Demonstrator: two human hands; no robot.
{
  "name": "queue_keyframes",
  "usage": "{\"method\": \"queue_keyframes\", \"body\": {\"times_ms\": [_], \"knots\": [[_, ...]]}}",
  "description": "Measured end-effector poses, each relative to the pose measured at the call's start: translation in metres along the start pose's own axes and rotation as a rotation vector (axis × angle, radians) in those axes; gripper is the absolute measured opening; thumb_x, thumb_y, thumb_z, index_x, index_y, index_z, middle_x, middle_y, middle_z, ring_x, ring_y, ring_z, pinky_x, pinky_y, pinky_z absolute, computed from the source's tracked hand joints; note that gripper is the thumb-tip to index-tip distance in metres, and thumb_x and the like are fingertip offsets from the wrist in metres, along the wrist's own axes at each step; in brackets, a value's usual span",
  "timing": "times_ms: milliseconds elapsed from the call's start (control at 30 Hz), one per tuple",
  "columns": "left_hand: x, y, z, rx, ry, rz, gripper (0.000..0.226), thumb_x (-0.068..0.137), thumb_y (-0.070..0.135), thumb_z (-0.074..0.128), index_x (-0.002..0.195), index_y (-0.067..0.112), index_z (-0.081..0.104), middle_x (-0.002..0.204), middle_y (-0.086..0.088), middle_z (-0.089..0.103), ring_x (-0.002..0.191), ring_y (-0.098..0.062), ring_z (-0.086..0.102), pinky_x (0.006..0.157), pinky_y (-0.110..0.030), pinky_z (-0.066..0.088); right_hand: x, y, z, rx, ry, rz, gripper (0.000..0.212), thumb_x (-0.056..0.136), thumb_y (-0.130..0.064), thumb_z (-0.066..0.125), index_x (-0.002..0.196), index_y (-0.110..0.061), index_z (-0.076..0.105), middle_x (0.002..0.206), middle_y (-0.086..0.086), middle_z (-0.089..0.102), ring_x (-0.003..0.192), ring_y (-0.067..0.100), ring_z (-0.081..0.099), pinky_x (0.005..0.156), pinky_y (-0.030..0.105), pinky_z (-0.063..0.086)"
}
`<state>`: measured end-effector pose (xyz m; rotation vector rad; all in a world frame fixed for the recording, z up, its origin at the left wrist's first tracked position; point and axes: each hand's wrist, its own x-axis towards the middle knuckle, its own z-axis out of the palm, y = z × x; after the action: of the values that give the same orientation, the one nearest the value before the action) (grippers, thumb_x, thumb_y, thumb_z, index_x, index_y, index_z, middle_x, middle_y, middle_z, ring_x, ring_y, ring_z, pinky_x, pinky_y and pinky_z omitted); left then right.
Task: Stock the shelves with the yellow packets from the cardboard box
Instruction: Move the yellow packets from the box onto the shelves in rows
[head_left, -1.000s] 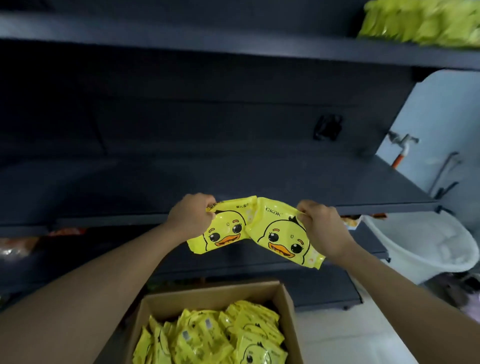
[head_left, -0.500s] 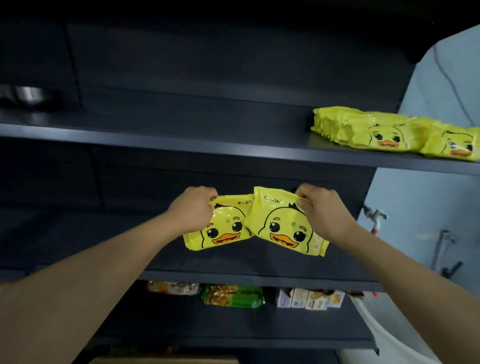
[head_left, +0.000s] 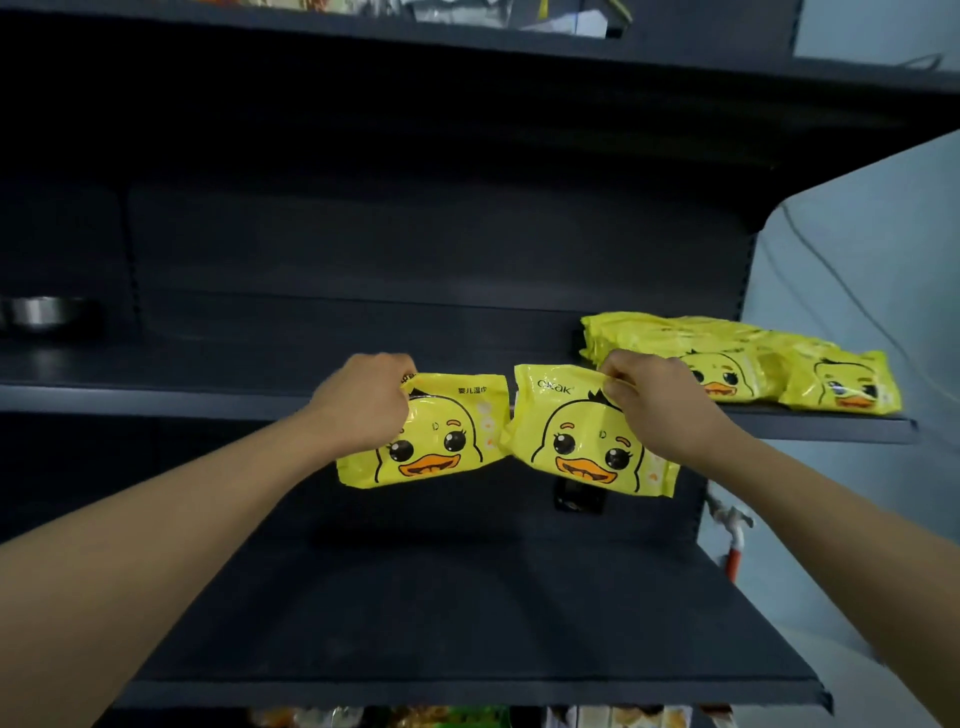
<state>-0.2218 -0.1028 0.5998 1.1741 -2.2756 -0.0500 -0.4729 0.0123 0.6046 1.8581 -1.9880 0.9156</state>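
Nearest, low in the head view: a dark lower shelf (head_left: 467, 623), bare across its broad top, with blurred goods just under its front lip. Two bare forearms reaching up and forward over it.

Left hand (head_left: 358, 402), grip curled tight and pinching the top left corner of the left duck packet (head_left: 431, 434); packet hanging in the air, yellow, cartoon duck face toward the camera. Right hand (head_left: 649, 397), grip likewise curled, pinching the top edge of the right duck packet (head_left: 582, 441), tilted a little down to the right. Inner edges of the two packets touching or nearly so; cannot tell which. Both held in front of the front edge of the middle shelf (head_left: 156, 400), not resting on it.

Farther, on the right part of that middle shelf: a row of the same yellow packets (head_left: 753, 364), lying flat and overlapping, just behind the right hand. At the far left of the same shelf, a metal pot (head_left: 41, 312), partly in shadow.

On the pale wall at right, a tap with an orange part (head_left: 732, 540). Highest and farthest, a top shelf (head_left: 467, 41) with blurred wrapped goods.
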Motion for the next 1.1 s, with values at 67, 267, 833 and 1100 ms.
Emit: {"method": "queue_keyframes", "body": {"times_ms": [67, 267, 833, 1100], "knots": [[0.015, -0.002, -0.01, 0.004, 0.02, 0.017, 0.03, 0.092, 0.004, 0.043, 0.118, 0.013, 0.057, 0.097, -0.004, 0.057, 0.078, -0.02, 0.052, 0.065, -0.033, 0.045, 0.009, -0.001, -0.008, -0.021, 0.037, 0.007, 0.013, 0.096, -0.01, 0.044, 0.088, -0.012, 0.054, 0.066, 0.0, 0.051, 0.061, 0.019, 0.048, 0.052, 0.029, 0.036], [0.059, -0.005, -0.028, 0.002, 0.062, 0.021, 0.035, 0.091, 0.003, 0.044, 0.121, 0.013, 0.056, 0.102, -0.007, 0.06, 0.078, -0.021, 0.055, 0.065, -0.033, 0.046, 0.042, 0.003, -0.02, -0.091, 0.096, 0.018, 0.014, 0.095, -0.008, 0.044, 0.085, -0.011, 0.054, 0.065, -0.002, 0.049, 0.057, 0.015, 0.045, 0.048, 0.023, 0.032], [0.212, -0.035, 0.012, 0.008, 0.107, -0.122, 0.023, 0.088, -0.001, 0.044, 0.094, 0.014, 0.06, 0.078, -0.003, 0.058, 0.07, -0.02, 0.058, 0.06, -0.035, 0.048, 0.272, 0.097, 0.067, -0.13, -0.05, 0.005, 0.017, 0.093, -0.007, 0.043, 0.084, -0.013, 0.056, 0.088, 0.009, 0.061, 0.079, 0.027, 0.058, 0.067, 0.037, 0.049], [0.268, -0.042, 0.044, -0.018, 0.105, -0.141, 0.024, 0.088, -0.002, 0.043, 0.091, 0.014, 0.06, 0.081, -0.006, 0.06, 0.068, -0.021, 0.059, 0.061, -0.035, 0.05, 0.35, 0.129, 0.111, -0.212, -0.216, -0.064, 0.019, 0.093, -0.007, 0.043, 0.097, -0.008, 0.062, 0.097, 0.008, 0.06, 0.086, 0.022, 0.051, 0.07, 0.025, 0.035]]}}
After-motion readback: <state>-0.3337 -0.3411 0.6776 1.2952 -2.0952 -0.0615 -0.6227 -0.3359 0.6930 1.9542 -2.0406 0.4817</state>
